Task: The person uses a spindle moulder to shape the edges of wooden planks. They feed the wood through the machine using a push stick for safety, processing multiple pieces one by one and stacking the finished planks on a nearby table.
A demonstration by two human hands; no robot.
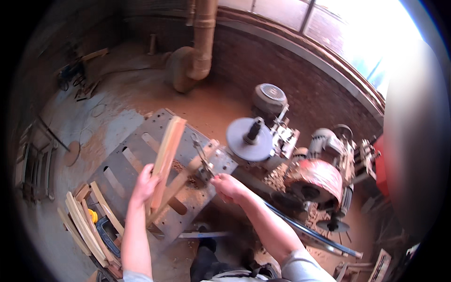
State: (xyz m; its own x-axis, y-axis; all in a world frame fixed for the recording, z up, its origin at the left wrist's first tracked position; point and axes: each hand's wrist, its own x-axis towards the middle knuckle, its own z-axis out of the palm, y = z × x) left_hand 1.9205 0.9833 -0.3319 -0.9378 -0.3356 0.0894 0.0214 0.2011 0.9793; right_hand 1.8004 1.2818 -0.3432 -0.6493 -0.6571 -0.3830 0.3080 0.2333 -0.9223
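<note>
My left hand [145,184] is wrapped round the lower part of a squared wooden strip [167,155], which it holds tilted above the slotted metal machine table [121,165]. To the right, my right hand [230,187] is closed at the near end of a metal toggle clamp [205,160]; its fingers appear to grip the handle, though the grip is partly hidden. Beneath the clamp, a long wooden piece [174,187] lies slantwise over the table. Wood chips [195,181] are scattered around it.
Right of the table stand a grey disc on a spindle [239,140], a motor [271,96] and a red-wrapped drum [315,181]. Curved wooden pieces [81,221] and a blue clamp [108,238] are stacked at lower left. A duct pipe [203,42] rises behind.
</note>
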